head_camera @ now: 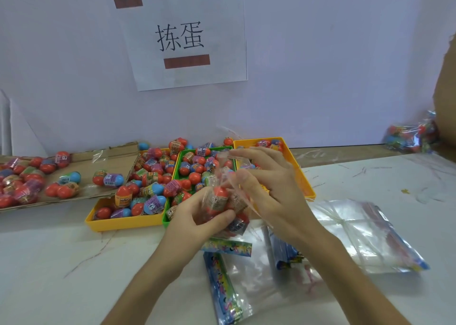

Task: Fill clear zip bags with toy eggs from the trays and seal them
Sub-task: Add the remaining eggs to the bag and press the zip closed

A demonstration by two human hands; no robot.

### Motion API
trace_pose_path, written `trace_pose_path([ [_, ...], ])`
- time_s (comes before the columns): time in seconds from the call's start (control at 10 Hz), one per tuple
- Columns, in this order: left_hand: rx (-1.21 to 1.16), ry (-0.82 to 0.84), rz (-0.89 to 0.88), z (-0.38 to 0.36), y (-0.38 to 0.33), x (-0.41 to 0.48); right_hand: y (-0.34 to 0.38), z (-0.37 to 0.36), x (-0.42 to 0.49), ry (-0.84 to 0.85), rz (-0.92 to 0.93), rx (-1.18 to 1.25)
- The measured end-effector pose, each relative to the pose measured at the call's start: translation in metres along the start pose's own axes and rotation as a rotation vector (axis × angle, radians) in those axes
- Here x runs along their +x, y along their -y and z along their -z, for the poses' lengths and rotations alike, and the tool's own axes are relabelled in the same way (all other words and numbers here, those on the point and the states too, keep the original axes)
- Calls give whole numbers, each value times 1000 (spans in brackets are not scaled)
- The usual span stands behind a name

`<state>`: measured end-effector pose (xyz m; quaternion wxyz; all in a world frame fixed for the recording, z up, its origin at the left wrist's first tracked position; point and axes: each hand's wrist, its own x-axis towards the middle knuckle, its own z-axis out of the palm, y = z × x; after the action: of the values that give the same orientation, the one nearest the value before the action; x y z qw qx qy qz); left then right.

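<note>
A clear zip bag (223,202) holding several red toy eggs hangs between my hands above the front of the trays. My left hand (197,217) grips its lower part from the left, fingers curled under the eggs. My right hand (267,184) pinches the bag's upper plastic near the opening. Three trays stand behind: a yellow tray (123,223) and a green tray (178,163), both heaped with red and blue toy eggs (150,174), and a second yellow tray (292,155), mostly hidden by my right hand.
A flat cardboard sheet (108,156) at the left carries more loose eggs. Empty clear zip bags (365,235) with colourful strips lie on the white table in front and to the right. A filled bag (412,135) rests at the far right by the wall.
</note>
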<state>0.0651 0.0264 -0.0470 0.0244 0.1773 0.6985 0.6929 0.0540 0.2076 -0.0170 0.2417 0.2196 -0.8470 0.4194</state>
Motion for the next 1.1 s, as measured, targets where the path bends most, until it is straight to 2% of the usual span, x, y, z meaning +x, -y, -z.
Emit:
trace_pose_path([
  [0.1, -14, -8, 11, 0, -2, 1, 0, 0, -2, 54, 11, -17],
  [0.2, -23, -67, 38, 1, -1, 1, 3, 0, -2, -57, -25, 131],
  [0.3, -17, -98, 55, 3, -1, 2, 1, 4, 1, -169, -84, 368],
  [0.4, -34, -130, 57, 6, -2, 3, -5, 13, 5, -179, -218, 644],
  [0.5, -51, -160, 58, 7, -3, 3, -15, 20, 7, -131, -294, 399],
  [0.6, -61, -178, 66, 9, -4, 3, -32, 47, 8, 87, -394, 703],
  [0.7, -60, -178, 70, 8, -5, 3, -39, 73, 8, 156, -347, 1287],
  [0.8, -51, -173, 73, 6, -4, 2, -61, 65, 3, -147, -400, 109],
  [0.9, -35, -168, 75, 5, -3, 3, -72, 62, 3, -484, -431, -21],
  [1.0, -41, -171, 78, 5, -3, 3, -68, 70, 5, -518, -356, 286],
  [1.1, -32, -167, 84, 6, -2, 3, -58, 63, 6, -465, -352, 293],
])
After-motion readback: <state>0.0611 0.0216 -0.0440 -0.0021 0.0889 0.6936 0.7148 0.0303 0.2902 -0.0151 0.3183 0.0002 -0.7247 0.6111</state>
